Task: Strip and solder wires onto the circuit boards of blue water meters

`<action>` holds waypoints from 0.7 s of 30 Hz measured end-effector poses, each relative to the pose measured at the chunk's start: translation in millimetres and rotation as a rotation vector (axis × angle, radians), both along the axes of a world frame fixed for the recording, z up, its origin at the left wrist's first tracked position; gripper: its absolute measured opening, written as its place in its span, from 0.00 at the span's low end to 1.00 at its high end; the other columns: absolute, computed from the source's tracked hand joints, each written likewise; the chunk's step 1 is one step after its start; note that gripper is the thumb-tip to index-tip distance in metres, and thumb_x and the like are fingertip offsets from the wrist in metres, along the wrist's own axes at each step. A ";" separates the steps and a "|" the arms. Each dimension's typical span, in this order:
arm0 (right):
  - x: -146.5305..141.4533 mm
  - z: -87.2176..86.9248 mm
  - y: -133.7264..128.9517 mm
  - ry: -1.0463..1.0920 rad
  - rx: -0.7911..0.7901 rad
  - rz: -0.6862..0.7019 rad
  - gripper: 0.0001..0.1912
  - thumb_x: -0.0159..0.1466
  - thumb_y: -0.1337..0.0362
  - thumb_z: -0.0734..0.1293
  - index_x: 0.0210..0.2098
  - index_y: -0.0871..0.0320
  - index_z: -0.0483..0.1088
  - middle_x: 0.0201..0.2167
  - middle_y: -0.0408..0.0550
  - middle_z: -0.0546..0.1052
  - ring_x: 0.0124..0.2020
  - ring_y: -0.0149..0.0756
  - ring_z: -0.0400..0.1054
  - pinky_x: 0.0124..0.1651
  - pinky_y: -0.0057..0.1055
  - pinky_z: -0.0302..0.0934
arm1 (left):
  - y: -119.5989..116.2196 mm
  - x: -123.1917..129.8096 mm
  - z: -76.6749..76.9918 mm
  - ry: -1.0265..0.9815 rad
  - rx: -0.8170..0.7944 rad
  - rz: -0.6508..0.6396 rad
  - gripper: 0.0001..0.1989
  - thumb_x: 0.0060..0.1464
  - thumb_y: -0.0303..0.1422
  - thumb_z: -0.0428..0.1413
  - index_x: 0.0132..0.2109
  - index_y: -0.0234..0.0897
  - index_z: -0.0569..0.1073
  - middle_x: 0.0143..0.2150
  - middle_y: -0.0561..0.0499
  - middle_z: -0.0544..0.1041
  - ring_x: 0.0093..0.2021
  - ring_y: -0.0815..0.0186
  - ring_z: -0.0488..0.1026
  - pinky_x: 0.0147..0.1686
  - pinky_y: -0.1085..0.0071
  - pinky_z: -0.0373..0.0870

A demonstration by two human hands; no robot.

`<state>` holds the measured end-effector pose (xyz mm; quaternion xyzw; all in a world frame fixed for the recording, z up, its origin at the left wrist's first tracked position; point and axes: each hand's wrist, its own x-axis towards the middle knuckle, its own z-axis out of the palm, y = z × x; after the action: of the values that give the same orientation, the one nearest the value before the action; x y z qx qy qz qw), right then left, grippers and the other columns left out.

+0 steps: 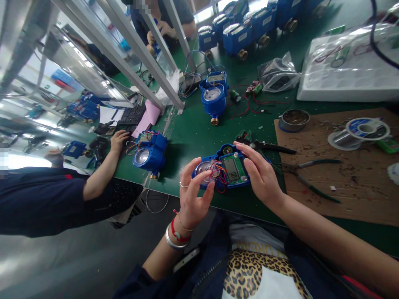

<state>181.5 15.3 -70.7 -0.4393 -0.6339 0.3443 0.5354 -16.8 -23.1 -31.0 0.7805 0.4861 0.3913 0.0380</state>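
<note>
In front of me on the green bench lies a blue water meter [234,169], its cover off, with a green circuit board, a small display and loose red, orange and dark wires. My left hand [193,195] curls round the dial end, thumb and index finger bent close to the wires; whether the fingertips pinch a wire cannot be made out. My right hand [263,176] holds the casing's right side, fingers stretched along its edge. Just beyond that hand lie dark-handled pliers [274,147]. Two more opened blue meters stand nearby, one at the left [149,153] and another farther back [213,95].
Cardboard [311,203] at the right bears cutters [321,182], a solder spool [358,133] and a round tin [294,119]. Behind are a white foam tray [346,89], green batteries [257,89] and several blue meters. Co-workers sit at left and across, beyond metal posts [149,62].
</note>
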 end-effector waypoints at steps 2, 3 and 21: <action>-0.2 -0.4 0.0 0.003 0.000 0.003 0.21 0.71 0.60 0.54 0.61 0.49 0.63 0.62 0.43 0.67 0.64 0.38 0.59 0.66 0.42 0.54 | 0.3 -2.3 0.5 -0.025 -0.014 0.024 0.17 0.58 0.28 0.58 0.53 0.38 0.68 0.62 0.43 0.65 0.62 0.56 0.63 0.60 0.52 0.64; -0.4 -0.8 0.0 0.005 0.002 0.005 0.20 0.71 0.60 0.54 0.61 0.49 0.64 0.62 0.43 0.67 0.64 0.37 0.59 0.66 0.42 0.54 | 0.7 -3.5 0.9 -0.037 -0.028 0.036 0.16 0.58 0.28 0.58 0.53 0.38 0.68 0.61 0.43 0.65 0.62 0.56 0.63 0.60 0.52 0.64; -1.3 -0.8 -0.4 -0.028 0.010 -0.018 0.20 0.71 0.60 0.55 0.60 0.51 0.65 0.61 0.45 0.68 0.63 0.36 0.60 0.67 0.41 0.52 | 20.3 -19.3 17.7 -0.186 -0.074 -0.119 0.06 0.61 0.26 0.55 0.44 0.37 0.75 0.44 0.47 0.77 0.44 0.66 0.74 0.44 0.67 0.72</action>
<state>180.2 14.9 -71.5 -0.4471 -0.6390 0.3299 0.5319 -36.1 -2.8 -13.4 0.7665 0.4472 0.4407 0.1349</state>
